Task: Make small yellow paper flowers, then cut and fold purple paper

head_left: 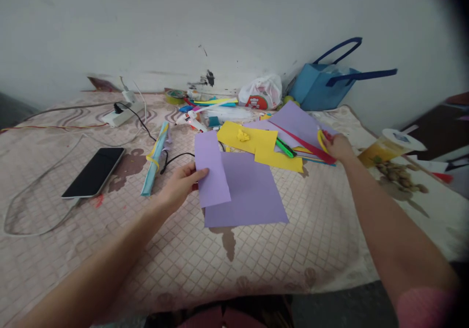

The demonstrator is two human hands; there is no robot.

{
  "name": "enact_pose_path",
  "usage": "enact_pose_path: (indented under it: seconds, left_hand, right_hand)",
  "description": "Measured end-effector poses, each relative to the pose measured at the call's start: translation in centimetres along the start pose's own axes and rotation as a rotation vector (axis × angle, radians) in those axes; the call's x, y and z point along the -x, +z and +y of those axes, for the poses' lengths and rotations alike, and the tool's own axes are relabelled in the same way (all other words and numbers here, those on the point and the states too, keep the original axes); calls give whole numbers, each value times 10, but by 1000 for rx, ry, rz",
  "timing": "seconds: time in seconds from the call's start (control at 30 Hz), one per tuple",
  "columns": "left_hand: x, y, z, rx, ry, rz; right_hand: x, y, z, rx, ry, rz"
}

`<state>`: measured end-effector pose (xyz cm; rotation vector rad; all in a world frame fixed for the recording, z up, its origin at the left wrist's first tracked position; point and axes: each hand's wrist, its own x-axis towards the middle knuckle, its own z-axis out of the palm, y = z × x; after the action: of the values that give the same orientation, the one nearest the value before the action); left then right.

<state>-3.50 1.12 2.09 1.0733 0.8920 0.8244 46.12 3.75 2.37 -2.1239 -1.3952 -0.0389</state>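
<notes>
A narrow purple paper strip [212,172] is pinched between the thumb and fingers of my left hand [188,179]. It is lifted over a larger purple sheet [252,196] lying on the cloth. My right hand [336,146], at the right, has its fingers closed round the yellow handles of the scissors [322,141], beside a stack of purple paper [296,123] and a long red strip [304,142]. Yellow paper [252,140] with a crumpled yellow piece [242,135] on it lies between my hands, next to a green cutter [285,147].
A phone [94,173] on a cable and a light blue folded strip [155,159] lie left. Behind are a glue gun [192,121], power strip [122,114], plastic bag [262,92] and blue bag [320,86]. A jar [384,147] and peanuts [401,175] are at right.
</notes>
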Motion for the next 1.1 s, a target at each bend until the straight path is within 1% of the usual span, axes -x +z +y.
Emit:
enact_pose_path:
  seconds: [0.07,0.1,0.17,0.3,0.4,0.43,0.5,0.53,0.63,0.73,0.8,0.9,1.1]
  left_hand:
    - [-1,-1,1,21,9,14]
    - [-1,0,1,23,13,16]
    - [-1,2,0,10,13,7]
    - [2,11,-2,-66,23,-17]
    - [4,19,2,-124,36,-15]
    - [4,20,4,-141,38,-6]
    - [4,23,8,-167,50,17]
    - [4,24,10,-180,64,27]
    - [4,26,12,-220,134,43]
    - [7,28,12,-243,197,52]
    - [9,30,12,-233,208,56]
    - [13,31,12,-180,190,47]
    - [17,31,8,-28,99,-97]
  right_hand:
    - [12,-7,-11,-157,61,50]
    - [20,-8,-20,-251,76,53]
    - [41,-8,-43,-458,67,-3]
    - [95,8,-107,-805,-39,-227]
    - [132,22,-156,-934,-100,-386]
    - [142,25,-170,-977,-112,-438]
    - [159,29,-191,-1117,-86,-598]
    - [165,31,-198,-1133,-81,-633]
    - [181,36,-211,-1095,-38,-691]
    - [193,41,-214,-1089,11,-725]
    - [199,45,-215,-1109,36,-729]
    - [203,50,-214,-1146,54,-723]
    - [205,56,-210,-1200,109,-717]
